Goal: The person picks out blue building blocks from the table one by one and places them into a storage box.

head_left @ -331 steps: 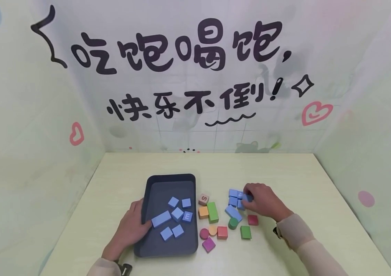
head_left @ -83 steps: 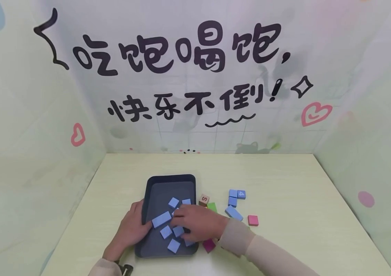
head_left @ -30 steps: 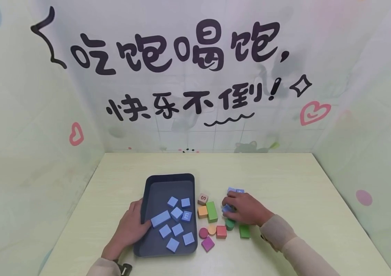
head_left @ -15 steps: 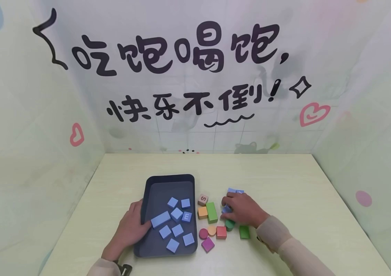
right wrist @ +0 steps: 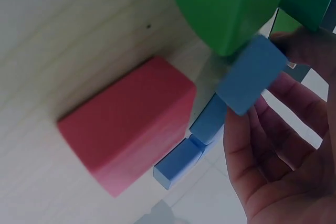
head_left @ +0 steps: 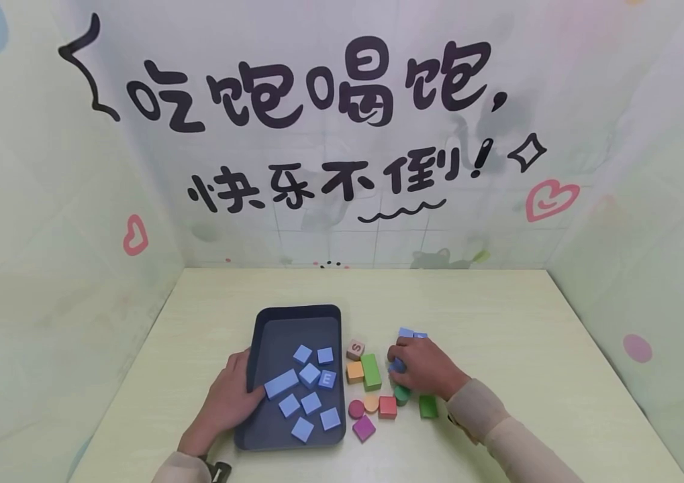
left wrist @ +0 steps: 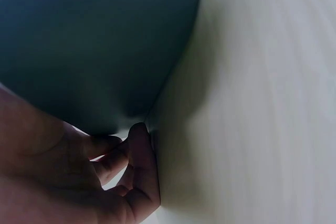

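Observation:
My left hand (head_left: pixel 234 392) holds the left side of the dark grey tray (head_left: pixel 290 439), its thumb over the rim. In the left wrist view the fingers (left wrist: pixel 142 166) curl at the tray's (left wrist: pixel 105 40) lower edge. Several blue blocks (head_left: pixel 281 384) lie in the tray, one marked E. To the right, my right hand (head_left: pixel 429 365) pinches an oblong blue block (head_left: pixel 398 366) between thumb and fingertips; the right wrist view shows that blue block (right wrist: pixel 252 74) end-on. Just beyond the hand sit other blue blocks (head_left: pixel 405 333), partly hidden by it.
Between tray and right hand stand a letter S cube (head_left: pixel 355 348), an orange cube (head_left: pixel 355 371), a light green block (head_left: pixel 371 372), a red block (head_left: pixel 387 406) and a purple block (head_left: pixel 364 428). A green cylinder (head_left: pixel 401 394) and green block (head_left: pixel 428 406) are below the hand.
Since the earliest frame, two blue blocks have joined those in the tray. My right hand has gone from over the tray back to the blue blocks, taking hold of the oblong one. The left hand stays put.

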`<state>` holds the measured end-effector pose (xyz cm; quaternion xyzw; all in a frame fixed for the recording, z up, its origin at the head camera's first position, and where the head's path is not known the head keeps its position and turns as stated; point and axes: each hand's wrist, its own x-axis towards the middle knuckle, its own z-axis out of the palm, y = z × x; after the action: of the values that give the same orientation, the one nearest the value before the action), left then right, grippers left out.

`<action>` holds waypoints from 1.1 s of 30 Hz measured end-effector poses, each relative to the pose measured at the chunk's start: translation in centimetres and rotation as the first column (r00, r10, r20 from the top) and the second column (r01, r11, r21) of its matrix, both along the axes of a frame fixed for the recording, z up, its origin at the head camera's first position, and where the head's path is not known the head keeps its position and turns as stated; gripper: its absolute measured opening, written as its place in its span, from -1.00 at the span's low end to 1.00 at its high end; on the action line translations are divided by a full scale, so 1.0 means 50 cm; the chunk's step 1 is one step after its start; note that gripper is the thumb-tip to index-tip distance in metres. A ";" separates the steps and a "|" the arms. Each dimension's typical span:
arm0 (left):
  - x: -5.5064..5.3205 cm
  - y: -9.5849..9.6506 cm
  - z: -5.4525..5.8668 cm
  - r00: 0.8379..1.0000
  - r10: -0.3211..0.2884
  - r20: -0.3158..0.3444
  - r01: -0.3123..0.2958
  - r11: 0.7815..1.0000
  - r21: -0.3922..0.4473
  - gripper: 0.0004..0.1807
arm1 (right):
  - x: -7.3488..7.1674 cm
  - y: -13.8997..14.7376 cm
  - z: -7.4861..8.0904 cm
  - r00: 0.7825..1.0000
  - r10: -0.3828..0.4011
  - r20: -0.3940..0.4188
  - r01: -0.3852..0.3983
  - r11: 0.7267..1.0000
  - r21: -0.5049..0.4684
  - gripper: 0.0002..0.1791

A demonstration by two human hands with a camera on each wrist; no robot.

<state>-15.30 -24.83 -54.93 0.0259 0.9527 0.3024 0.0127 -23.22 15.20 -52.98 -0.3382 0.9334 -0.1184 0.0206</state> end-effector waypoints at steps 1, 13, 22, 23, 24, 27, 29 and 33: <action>0.000 0.000 0.000 1.000 0.000 0.000 0.000 1.000 0.000 -0.11 | 0.000 0.000 0.000 1.000 0.004 -0.004 -0.004 1.000 -0.004 -0.84; 0.000 0.000 -0.002 1.000 0.002 -0.006 -0.002 1.000 -0.001 -0.10 | -0.004 -0.002 0.001 0.989 0.046 -0.139 -0.053 0.997 -0.051 -0.88; -0.002 -0.004 -0.008 1.000 -0.004 -0.026 0.004 1.000 -0.006 -0.11 | -0.008 -0.026 0.030 0.972 0.080 -0.222 -0.101 0.991 -0.085 -0.86; -0.002 -0.005 -0.008 1.000 -0.005 -0.027 0.005 1.000 -0.006 -0.10 | -0.008 -0.032 0.033 0.973 0.081 -0.216 -0.102 0.991 -0.090 -0.85; -0.001 -0.005 -0.008 1.000 -0.005 -0.028 0.005 1.000 -0.007 -0.10 | -0.009 -0.037 0.036 0.975 0.080 -0.208 -0.100 0.991 -0.088 -0.84; -0.001 -0.004 -0.007 0.999 -0.006 -0.036 0.006 1.000 -0.008 -0.10 | -0.010 -0.055 0.042 0.981 0.074 -0.180 -0.088 0.994 -0.071 -0.82; -0.001 -0.003 -0.005 0.999 -0.006 -0.039 0.006 1.000 -0.006 -0.10 | -0.011 -0.069 0.046 0.983 0.076 -0.168 -0.087 0.995 -0.059 -0.81; -0.001 -0.002 -0.003 0.999 -0.005 -0.042 0.005 1.000 -0.003 -0.10 | -0.009 -0.102 0.056 0.983 0.110 -0.148 -0.118 0.992 -0.044 -0.80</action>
<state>-15.35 -24.94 -55.09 0.0347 0.9532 0.3002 -0.0064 -23.64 10.09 -50.20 -0.3992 0.9081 -0.1163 -0.0497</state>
